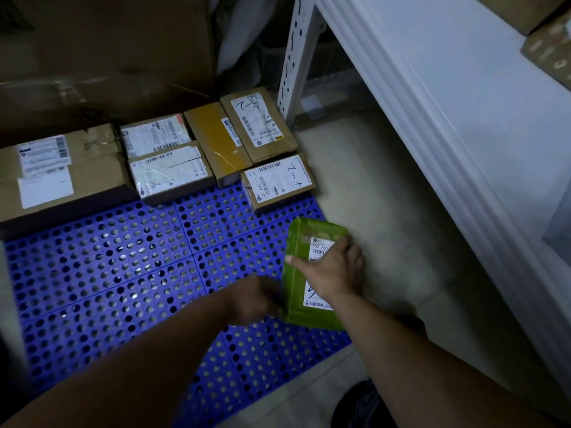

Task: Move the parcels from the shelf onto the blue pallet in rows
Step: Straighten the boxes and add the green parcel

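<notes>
I am looking down through the head camera at a dim corner where the blue pallet (123,273) is lying on the floor (370,196) beside the white shelf (463,103). Both hands are working on one green parcel (304,236), which is sitting over the pallet's right edge, nearer to me than the brown parcels and apart from them. I cannot tell whether it is resting on the pallet or hanging just above it. The right hand (335,270) is lying across the parcel's white label, thumb stretching to the left edge and fingers wrapping over the right edge, so it is gripping the parcel from above. The left hand (256,299) is meeting the parcel's near left corner with fingers curling onto that edge; the light is poor there, but it is reading to me as a hold. Along the pallet's far side, six brown parcels are lying flat: a large one (61,177) at the left, two small labelled ones (156,135) (171,173) one behind the other, a yellow-taped one (216,140), a hand-marked one (258,122) at the far right, and another marked one (278,180) just in front of it. A big cardboard box (108,41) is standing behind the row.
</notes>
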